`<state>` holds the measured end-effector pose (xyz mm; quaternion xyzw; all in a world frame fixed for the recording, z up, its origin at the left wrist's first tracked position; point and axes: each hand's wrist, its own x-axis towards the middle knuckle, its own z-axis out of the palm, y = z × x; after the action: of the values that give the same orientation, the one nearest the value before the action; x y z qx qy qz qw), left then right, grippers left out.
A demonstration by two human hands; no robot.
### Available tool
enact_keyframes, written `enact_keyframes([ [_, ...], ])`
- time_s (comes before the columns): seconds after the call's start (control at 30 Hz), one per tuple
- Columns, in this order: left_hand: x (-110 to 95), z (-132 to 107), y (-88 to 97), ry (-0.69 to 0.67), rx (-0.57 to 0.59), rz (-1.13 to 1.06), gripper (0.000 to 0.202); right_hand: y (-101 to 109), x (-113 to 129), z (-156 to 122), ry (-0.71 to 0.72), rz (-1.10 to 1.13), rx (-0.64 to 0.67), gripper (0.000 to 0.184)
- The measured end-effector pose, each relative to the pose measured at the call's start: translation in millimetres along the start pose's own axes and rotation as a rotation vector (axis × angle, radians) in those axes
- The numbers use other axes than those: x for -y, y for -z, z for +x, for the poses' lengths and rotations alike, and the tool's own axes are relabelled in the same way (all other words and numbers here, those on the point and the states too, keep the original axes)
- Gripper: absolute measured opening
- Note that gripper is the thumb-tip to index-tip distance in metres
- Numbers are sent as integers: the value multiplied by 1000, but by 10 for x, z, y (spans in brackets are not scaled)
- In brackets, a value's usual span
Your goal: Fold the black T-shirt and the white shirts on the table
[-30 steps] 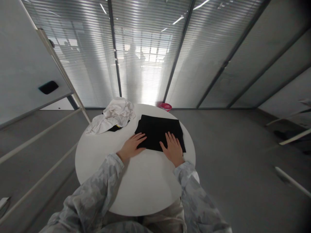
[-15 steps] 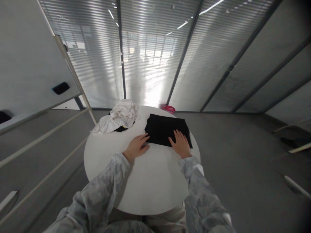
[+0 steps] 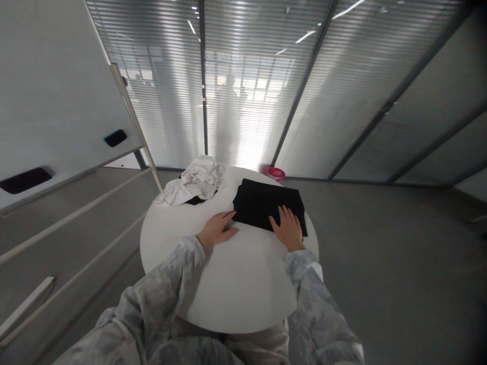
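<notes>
A black folded piece of cloth (image 3: 262, 200), perhaps a garment, lies flat on the round white table (image 3: 243, 284). My left hand (image 3: 217, 229) rests at the cloth's left near corner, fingers stretched out and fingertips at its edge. On the right part of the cloth my right hand (image 3: 288, 227) lies flat with its fingers spread. Neither hand grips anything. A crumpled heap of white cloth (image 3: 200, 177) sits at the table's far left, with some black fabric and a bit of yellow showing under it.
A whiteboard (image 3: 68, 91) on a pale frame with rails (image 3: 76, 223) stands close on the left. Behind the table is a pink basket (image 3: 274, 174) on the floor, near a glass wall with blinds (image 3: 243, 101).
The camera view has turned slightly left, so the scene sits further right. Both hands stay at about the same places on the black cloth, which looks unchanged.
</notes>
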<state>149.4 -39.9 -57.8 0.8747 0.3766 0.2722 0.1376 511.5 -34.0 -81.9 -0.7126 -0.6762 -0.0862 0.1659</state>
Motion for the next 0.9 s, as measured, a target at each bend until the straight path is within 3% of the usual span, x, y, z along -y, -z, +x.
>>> enact_keyframes([
  [0.3,12,-4,-85,-20,-20,3,77,18,-35,18,-4,45,11,82],
  [0.9,-41,37,-62,-18,-4,5,76,-116,-141,20,50,143,-191,66],
])
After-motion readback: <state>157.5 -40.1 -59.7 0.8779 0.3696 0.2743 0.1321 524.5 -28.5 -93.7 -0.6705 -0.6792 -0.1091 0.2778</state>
